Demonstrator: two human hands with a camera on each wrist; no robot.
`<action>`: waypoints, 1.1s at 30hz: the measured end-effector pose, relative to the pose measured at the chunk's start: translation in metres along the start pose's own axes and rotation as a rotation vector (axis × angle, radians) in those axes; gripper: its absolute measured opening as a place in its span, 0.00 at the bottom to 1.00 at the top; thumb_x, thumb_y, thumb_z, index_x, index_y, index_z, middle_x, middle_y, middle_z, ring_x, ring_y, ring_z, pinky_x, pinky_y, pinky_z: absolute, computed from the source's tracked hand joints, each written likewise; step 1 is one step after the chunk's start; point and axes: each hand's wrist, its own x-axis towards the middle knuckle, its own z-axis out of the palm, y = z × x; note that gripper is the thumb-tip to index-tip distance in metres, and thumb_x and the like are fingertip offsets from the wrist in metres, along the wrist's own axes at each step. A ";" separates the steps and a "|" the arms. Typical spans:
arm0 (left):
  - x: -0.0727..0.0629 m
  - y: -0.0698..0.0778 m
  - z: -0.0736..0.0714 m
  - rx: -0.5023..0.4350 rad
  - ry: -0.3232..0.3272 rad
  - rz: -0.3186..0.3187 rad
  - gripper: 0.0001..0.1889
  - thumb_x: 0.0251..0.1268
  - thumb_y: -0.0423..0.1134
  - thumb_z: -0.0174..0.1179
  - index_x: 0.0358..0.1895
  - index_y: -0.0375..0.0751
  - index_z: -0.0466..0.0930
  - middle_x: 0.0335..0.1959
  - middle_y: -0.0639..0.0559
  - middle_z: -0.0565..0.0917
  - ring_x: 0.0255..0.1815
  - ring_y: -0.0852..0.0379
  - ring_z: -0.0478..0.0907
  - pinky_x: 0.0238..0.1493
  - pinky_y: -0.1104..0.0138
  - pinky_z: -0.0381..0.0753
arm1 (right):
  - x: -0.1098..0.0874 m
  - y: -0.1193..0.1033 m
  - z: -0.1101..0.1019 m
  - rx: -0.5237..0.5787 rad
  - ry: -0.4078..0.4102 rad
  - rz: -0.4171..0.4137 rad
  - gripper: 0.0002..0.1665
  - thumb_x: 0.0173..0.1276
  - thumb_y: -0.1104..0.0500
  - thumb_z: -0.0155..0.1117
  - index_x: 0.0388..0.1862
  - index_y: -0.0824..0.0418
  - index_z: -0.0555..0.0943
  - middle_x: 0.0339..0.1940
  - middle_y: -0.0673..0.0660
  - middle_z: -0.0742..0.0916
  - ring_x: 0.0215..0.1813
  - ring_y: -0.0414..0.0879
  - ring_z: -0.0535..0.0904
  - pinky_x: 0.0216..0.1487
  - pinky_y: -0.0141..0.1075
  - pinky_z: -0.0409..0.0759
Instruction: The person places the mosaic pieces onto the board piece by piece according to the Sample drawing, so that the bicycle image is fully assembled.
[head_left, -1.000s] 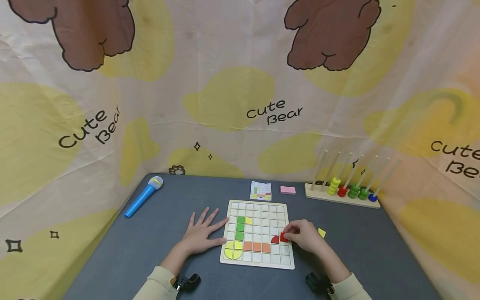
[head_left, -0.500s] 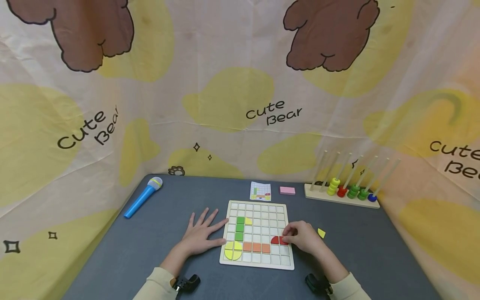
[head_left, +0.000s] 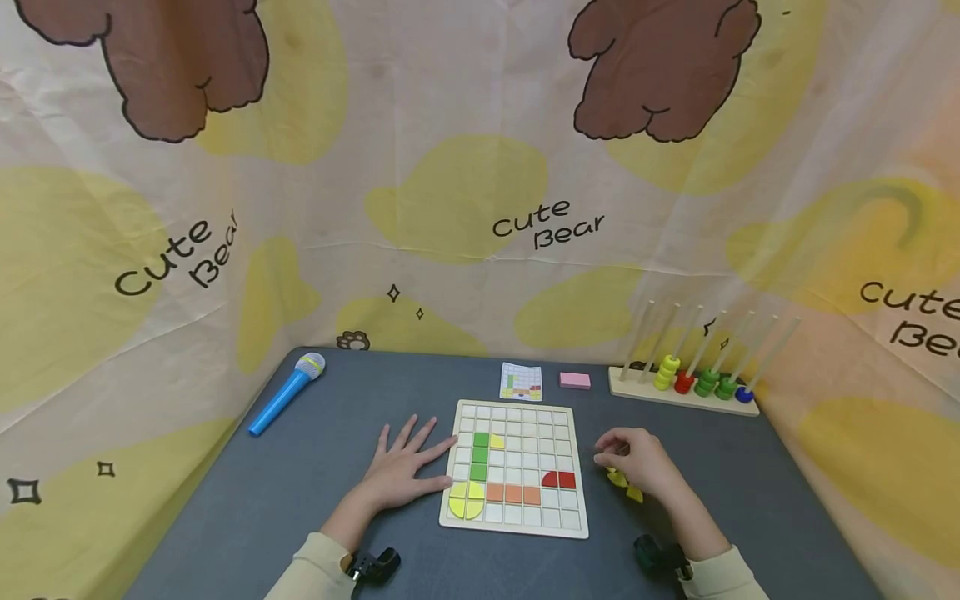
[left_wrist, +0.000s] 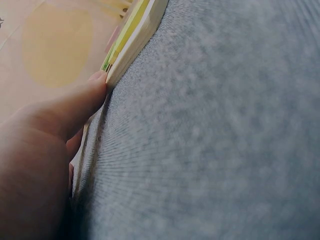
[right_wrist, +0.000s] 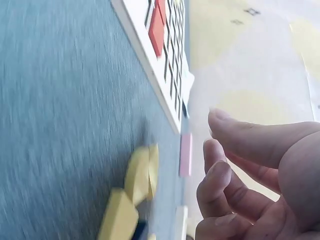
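Observation:
With fingers spread, my left hand [head_left: 401,472] lies flat on the table, its thumb and index fingertips at the left edge of the white-gridded wooden board [head_left: 536,435]. In the left wrist view the thumb [left_wrist: 82,105] touches the board's side. My right hand [head_left: 643,458] hangs right of the board, fingers loosely bent, nothing between thumb and index. Just under it lie yellow pieces [head_left: 634,494], partly hidden by the hand; the right wrist view shows a yellow block [right_wrist: 119,215]. Side by side in the grid sit a red rounded piece [head_left: 551,479] and a red square piece [head_left: 567,480].
Green squares [head_left: 480,455], orange squares [head_left: 513,495] and yellow rounded pieces [head_left: 467,500] fill other cells. Behind the board lie a pattern card [head_left: 521,382] and a pink block [head_left: 575,381]. A bead-and-peg stand [head_left: 686,397] is back right, a blue toy microphone [head_left: 287,394] back left.
My right hand has let go of the red square piece, now lying in the grid, and moved right, over the yellow pieces. The left hand has stayed in place.

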 end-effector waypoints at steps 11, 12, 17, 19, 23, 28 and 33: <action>0.001 0.000 -0.003 0.040 -0.034 -0.021 0.39 0.63 0.77 0.49 0.77 0.76 0.59 0.84 0.53 0.51 0.84 0.39 0.38 0.74 0.31 0.30 | 0.002 0.020 -0.006 -0.054 -0.002 0.021 0.14 0.62 0.59 0.76 0.44 0.63 0.87 0.34 0.53 0.85 0.35 0.46 0.77 0.33 0.36 0.79; 0.001 0.000 -0.003 0.042 -0.039 -0.023 0.39 0.63 0.77 0.49 0.77 0.76 0.58 0.84 0.53 0.51 0.84 0.39 0.38 0.74 0.31 0.30 | 0.003 0.021 -0.005 -0.063 -0.003 0.026 0.15 0.62 0.58 0.77 0.45 0.63 0.87 0.34 0.53 0.85 0.35 0.46 0.76 0.33 0.36 0.79; 0.000 -0.001 -0.003 0.038 -0.039 -0.018 0.39 0.63 0.77 0.49 0.77 0.76 0.58 0.84 0.53 0.50 0.84 0.39 0.37 0.74 0.31 0.29 | 0.007 0.028 0.002 -0.101 -0.011 0.060 0.19 0.60 0.53 0.79 0.45 0.63 0.86 0.35 0.54 0.84 0.36 0.47 0.75 0.34 0.37 0.78; 0.000 0.000 -0.003 0.037 -0.038 -0.015 0.39 0.63 0.78 0.48 0.77 0.76 0.58 0.84 0.53 0.50 0.84 0.39 0.37 0.74 0.30 0.29 | 0.008 0.028 0.004 -0.097 -0.008 0.073 0.17 0.60 0.54 0.79 0.42 0.63 0.86 0.34 0.55 0.83 0.35 0.47 0.75 0.33 0.37 0.78; -0.001 0.000 -0.003 0.037 -0.040 -0.017 0.39 0.63 0.78 0.47 0.77 0.76 0.57 0.84 0.54 0.50 0.84 0.39 0.37 0.74 0.31 0.29 | 0.008 0.026 0.004 -0.081 -0.014 0.091 0.13 0.61 0.56 0.78 0.37 0.62 0.85 0.31 0.55 0.81 0.32 0.47 0.74 0.30 0.36 0.75; 0.000 0.001 -0.003 0.040 -0.029 -0.012 0.39 0.63 0.77 0.49 0.77 0.75 0.58 0.84 0.52 0.51 0.84 0.38 0.38 0.74 0.30 0.31 | 0.009 0.023 0.005 -0.092 -0.018 0.097 0.11 0.61 0.56 0.78 0.34 0.61 0.85 0.29 0.54 0.80 0.33 0.48 0.74 0.30 0.35 0.74; 0.000 0.001 -0.003 0.038 -0.017 -0.004 0.38 0.64 0.75 0.51 0.77 0.74 0.60 0.83 0.51 0.52 0.84 0.37 0.40 0.73 0.30 0.32 | 0.009 0.020 0.005 -0.082 -0.021 0.093 0.12 0.61 0.55 0.77 0.32 0.59 0.82 0.28 0.54 0.79 0.32 0.47 0.74 0.30 0.35 0.73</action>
